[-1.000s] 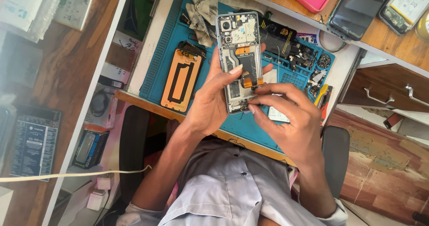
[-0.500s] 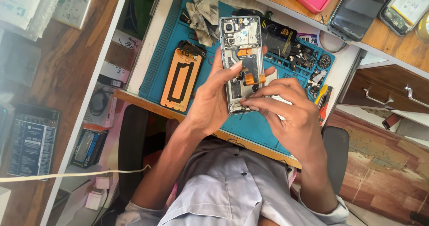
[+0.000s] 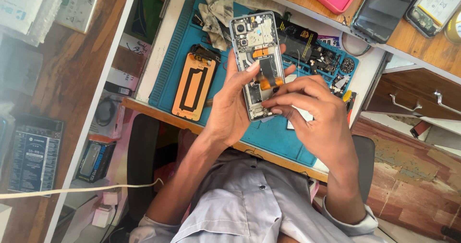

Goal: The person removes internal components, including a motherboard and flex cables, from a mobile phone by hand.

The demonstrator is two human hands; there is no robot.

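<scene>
Left hand: raised from lower centre, palm toward the camera's right, fingers wrapped round a held object, thumb laid across its face, tip pointing up-right. Left forearm bare, running down-left to a rolled grey sleeve. Right hand: just beside the left, back of hand up, fingers curled, fingertips bunched and pressed leftward, touching the same object. Right forearm bare, descending to a grey cuff at lower right.

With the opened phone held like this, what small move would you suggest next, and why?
Probably press the orange ribbon cable gently down: the right hand has its fingertips on it, and the left hand steadies the opened phone above the blue mat.
</scene>
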